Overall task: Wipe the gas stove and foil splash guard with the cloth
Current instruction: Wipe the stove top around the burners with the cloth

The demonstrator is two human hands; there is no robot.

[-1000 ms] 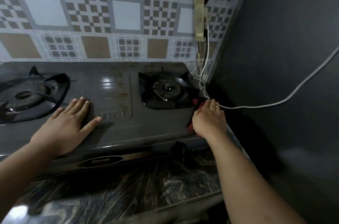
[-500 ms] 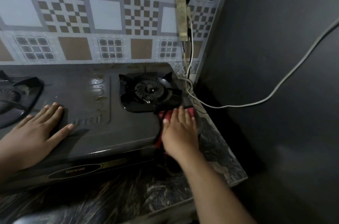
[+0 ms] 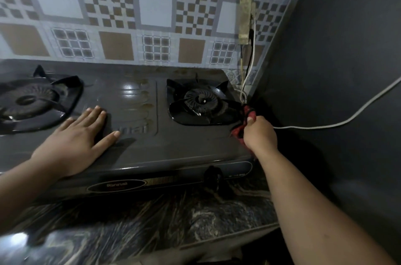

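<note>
A dark two-burner gas stove (image 3: 138, 152) sits on a marbled counter. Behind it stands the splash guard (image 3: 121, 15), printed with brown, white and grey squares. My left hand (image 3: 78, 141) lies flat with spread fingers on the stove top between the two burners. My right hand (image 3: 259, 134) is closed around a red cloth (image 3: 246, 117) at the stove's right edge, just beside the right burner (image 3: 200, 101). Most of the cloth is hidden under my fingers.
The left burner (image 3: 28, 100) is at the far left. A control knob (image 3: 213, 174) sticks out of the stove front. A white cable (image 3: 338, 122) and other wires hang from a wall fitting (image 3: 246, 13) in the corner. A dark wall (image 3: 338, 58) closes the right side.
My right hand has slid with the cloth from the stove's front right corner back toward the far right edge by the burner. My left hand stays flat on the stove top.
</note>
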